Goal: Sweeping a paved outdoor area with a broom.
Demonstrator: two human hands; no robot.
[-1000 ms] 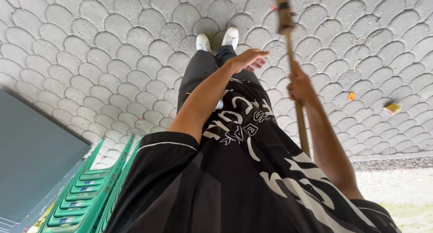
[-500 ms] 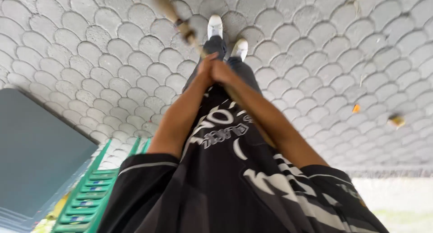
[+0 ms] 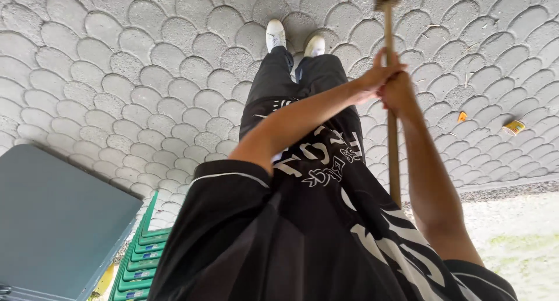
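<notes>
Both hands, left (image 3: 372, 79) and right (image 3: 399, 91), clasp the wooden broom handle (image 3: 393, 155) at one o'clock above the fish-scale paving (image 3: 145, 74).

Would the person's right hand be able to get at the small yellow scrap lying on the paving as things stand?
Probably not: the right hand is wrapped round the wooden handle, and the yellow scrap lies apart on the paving.
</notes>
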